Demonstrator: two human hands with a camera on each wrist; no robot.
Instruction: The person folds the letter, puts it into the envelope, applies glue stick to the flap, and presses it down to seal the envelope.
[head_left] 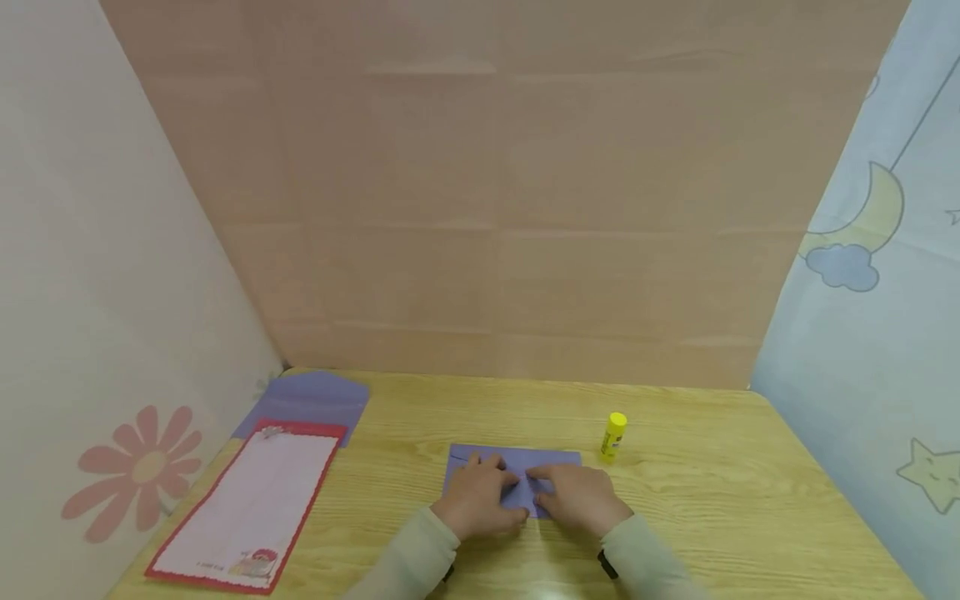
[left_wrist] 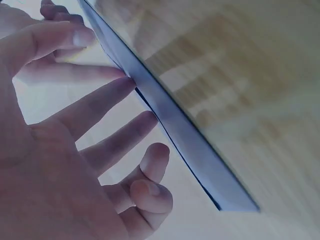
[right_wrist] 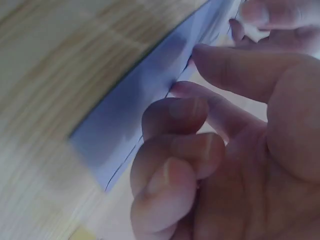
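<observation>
A small purple envelope (head_left: 555, 457) lies flat on the wooden table in front of me. My left hand (head_left: 480, 496) rests on its left half; in the left wrist view two extended fingertips (left_wrist: 147, 117) touch the envelope's surface (left_wrist: 175, 127). From the other side my right hand (head_left: 581, 496) touches the right half, thumb and index finger near the middle. In the right wrist view the other fingers (right_wrist: 170, 185) are curled in beside the envelope (right_wrist: 130, 100), with nothing visible in them. The hands cover much of the paper.
Right of the envelope a yellow glue stick (head_left: 613, 437) stands upright. At the left, a red-bordered white sheet (head_left: 243, 500) overlaps another purple envelope (head_left: 315, 396). Fabric-like walls (head_left: 495, 208) rise at the back and both sides of the table (head_left: 735, 500).
</observation>
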